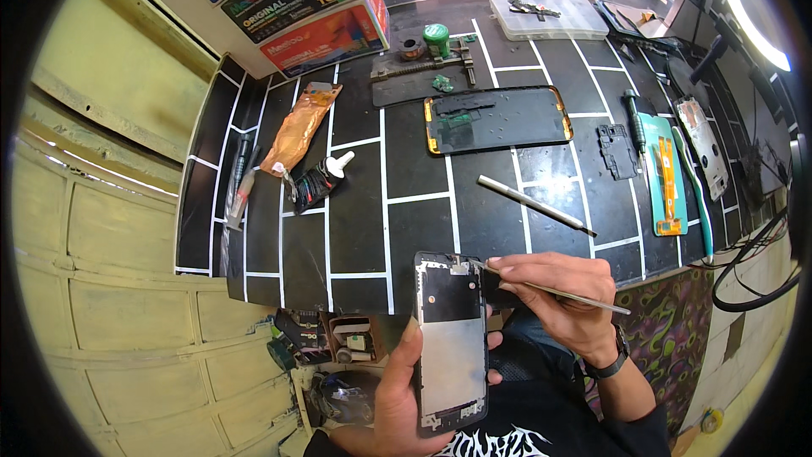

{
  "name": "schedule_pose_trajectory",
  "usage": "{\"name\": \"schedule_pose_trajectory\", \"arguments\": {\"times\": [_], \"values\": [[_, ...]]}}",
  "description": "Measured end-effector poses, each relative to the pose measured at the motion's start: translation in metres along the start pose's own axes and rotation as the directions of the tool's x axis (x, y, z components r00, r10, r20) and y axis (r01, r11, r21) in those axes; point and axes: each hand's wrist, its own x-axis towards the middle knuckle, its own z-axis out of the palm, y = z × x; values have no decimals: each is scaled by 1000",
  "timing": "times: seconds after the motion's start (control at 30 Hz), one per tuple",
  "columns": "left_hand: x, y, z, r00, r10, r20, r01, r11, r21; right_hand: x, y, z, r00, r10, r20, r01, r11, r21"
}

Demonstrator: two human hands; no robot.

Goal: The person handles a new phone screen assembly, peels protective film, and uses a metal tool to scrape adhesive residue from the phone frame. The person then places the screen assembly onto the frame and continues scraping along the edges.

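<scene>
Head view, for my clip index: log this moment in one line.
left hand: holds phone; right hand: thin tool at phone's top right; table: green jar, screwdriver

The desk [414,233] is black with white brick-pattern lines. Pale yellow panelling [110,228] stands left of the desk; a bright curved lamp [748,17] glows at its far right; a swirl-patterned surface [668,330] shows below its near right edge.

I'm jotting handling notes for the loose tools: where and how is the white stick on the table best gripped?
Probably pinch the white stick at mid-shaft, across its narrow width, coming from above on the near side. It is slim and straight, lying slanted on the table, and a mid-shaft grip should stay clear of the dark tip at its right end.
</scene>
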Motion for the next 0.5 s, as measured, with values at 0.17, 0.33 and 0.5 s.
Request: {"name": "schedule_pose_trajectory", "arguments": {"times": [0.17,0.33,0.5], "values": [[-1,-2,-1,999,-28,-19,29,999,24,2,0,2,1000,9,-26,-8,999,39],[-2,-2,-1,999,-33,-29,33,999,8,4,-1,4,1000,10,-14,-9,999,38],[-2,-2,1,1000,-7,-27,8,1000,18,-1,-1,-1,999,27,-29,-28,999,-46]]}}
